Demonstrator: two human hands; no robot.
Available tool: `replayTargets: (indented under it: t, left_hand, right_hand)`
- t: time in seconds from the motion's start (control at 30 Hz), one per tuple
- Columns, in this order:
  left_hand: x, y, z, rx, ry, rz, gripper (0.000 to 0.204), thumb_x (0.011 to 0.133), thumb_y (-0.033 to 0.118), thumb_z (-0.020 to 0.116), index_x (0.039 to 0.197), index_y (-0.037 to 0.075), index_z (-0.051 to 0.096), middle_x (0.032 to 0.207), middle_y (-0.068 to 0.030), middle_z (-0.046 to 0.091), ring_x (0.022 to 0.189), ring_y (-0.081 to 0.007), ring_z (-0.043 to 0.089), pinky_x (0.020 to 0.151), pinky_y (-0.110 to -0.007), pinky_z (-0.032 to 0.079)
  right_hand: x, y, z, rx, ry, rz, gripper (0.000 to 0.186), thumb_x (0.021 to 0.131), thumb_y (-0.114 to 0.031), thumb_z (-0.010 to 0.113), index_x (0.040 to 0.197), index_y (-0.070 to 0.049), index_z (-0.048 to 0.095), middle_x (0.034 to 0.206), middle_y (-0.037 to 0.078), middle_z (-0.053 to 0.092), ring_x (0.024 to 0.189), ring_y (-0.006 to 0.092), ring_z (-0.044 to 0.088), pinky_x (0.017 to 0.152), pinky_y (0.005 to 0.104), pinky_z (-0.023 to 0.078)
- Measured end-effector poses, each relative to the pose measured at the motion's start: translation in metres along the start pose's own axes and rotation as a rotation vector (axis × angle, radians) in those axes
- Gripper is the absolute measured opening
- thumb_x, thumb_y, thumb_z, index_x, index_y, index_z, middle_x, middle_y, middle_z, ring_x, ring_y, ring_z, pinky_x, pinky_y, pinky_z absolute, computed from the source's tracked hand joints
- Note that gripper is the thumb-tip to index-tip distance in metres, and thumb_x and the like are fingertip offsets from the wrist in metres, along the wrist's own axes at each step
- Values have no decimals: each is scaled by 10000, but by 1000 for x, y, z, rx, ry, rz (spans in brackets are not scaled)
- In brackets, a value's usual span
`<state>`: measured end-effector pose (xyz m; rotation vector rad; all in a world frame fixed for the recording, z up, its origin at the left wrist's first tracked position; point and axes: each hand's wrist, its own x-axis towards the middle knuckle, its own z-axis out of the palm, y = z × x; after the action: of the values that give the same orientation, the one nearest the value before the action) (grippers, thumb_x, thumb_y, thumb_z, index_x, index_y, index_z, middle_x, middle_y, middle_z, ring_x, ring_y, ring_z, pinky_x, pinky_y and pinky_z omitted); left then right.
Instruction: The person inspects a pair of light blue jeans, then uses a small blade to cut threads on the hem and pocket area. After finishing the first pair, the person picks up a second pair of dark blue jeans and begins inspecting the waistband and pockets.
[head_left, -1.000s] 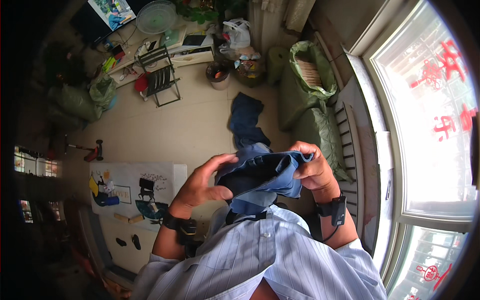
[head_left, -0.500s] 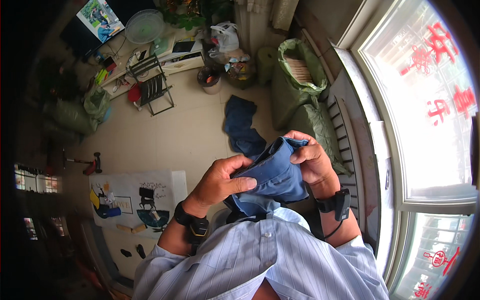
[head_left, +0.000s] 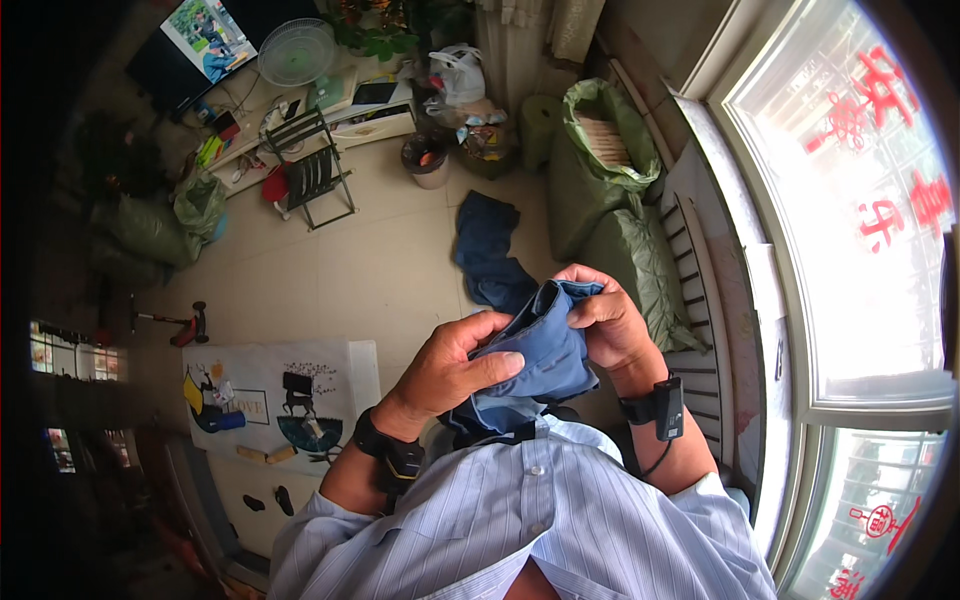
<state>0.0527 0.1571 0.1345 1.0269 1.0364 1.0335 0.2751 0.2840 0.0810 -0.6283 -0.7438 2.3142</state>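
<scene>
Shirtfront (head_left: 480, 510) in pale stripes is nearest, and just beyond it a blue garment (head_left: 548, 345) is held up before the body, its rim uppermost and slightly parted. The left hand (head_left: 445, 365) is curled around it, thumb pressed on the outer face, fingers behind the rim; the right hand (head_left: 610, 325) pinches the rim's far corner between thumb and fingers. The step in hand looks like gripping and straightening that rim; shifting the hold would call for one pinch to stay firm while the other slides along the edge.

To the left, a white-covered table (head_left: 350, 375) ends short of the garment; on the right, a slatted frame (head_left: 705, 290) and a green sack (head_left: 640, 265) limit sideways reach. Ahead, tiled floor (head_left: 360, 240) spreads between, leaving room to extend the arms; more blue cloth (head_left: 485, 235) lies there, and I cannot tell whether it joins the garment. Farther off stand a folding chair (head_left: 318, 178), a bin (head_left: 427, 170) and a fan (head_left: 297, 52)
</scene>
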Motion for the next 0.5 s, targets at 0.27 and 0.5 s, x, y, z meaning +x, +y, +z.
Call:
replayTargets:
  t: [0.27,0.5]
  left_hand:
    - [-3,-26,2,196,201,42,247,971,157,731,1134,-21,680,900,1,683,837,-56,595,773,-254,505]
    - [8,-42,4,205,220,20,257,964,174,734,1121,-22,676,850,7,666,790,-55,569,700,-259,484]
  right_hand:
    - [-1,6,15,-576,205,-93,425,818,-1,741,1228,18,632,1096,64,707,1025,179,677,943,327,534]
    - [-37,13,-37,-795,491,-285,340,907,-50,746,1215,13,618,1040,74,684,967,154,666,867,310,550]
